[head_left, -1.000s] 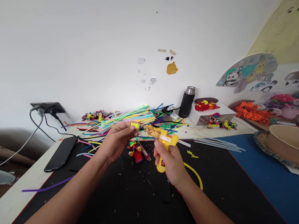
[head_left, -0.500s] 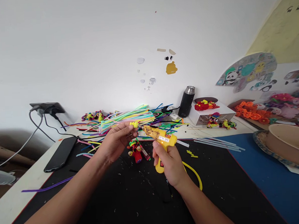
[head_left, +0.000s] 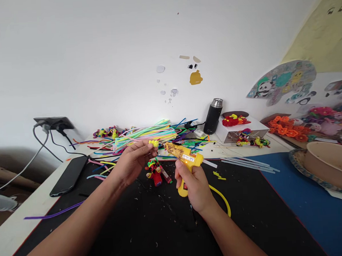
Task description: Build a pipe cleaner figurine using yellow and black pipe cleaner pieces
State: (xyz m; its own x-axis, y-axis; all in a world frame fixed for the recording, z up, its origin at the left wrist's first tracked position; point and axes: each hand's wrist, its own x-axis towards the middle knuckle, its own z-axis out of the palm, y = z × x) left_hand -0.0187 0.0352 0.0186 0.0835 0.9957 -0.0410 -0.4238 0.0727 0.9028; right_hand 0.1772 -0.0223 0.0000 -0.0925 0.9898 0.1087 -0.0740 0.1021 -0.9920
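Between thumb and fingers, my left hand pinches a small yellow pipe-cleaner piece. My right hand is wrapped round the grip of a yellow hot glue gun, whose nozzle end is stained brown. The nozzle points left at the yellow piece and lies very close to it; whether they touch I cannot tell. A clear glue stick sticks out of the gun's back. Below the hands, a red figure with a green and yellow top rests on the black mat beside a red marker-like tube.
Bundled pastel pipe cleaners lie along the wall near a black flask. Loose glue sticks and yellow scraps lie to the right. A phone is at left, a round basin at far right.
The glue gun has shifted slightly to the right, its nozzle drawing back a little from the yellow piece. My left hand has hardly moved.
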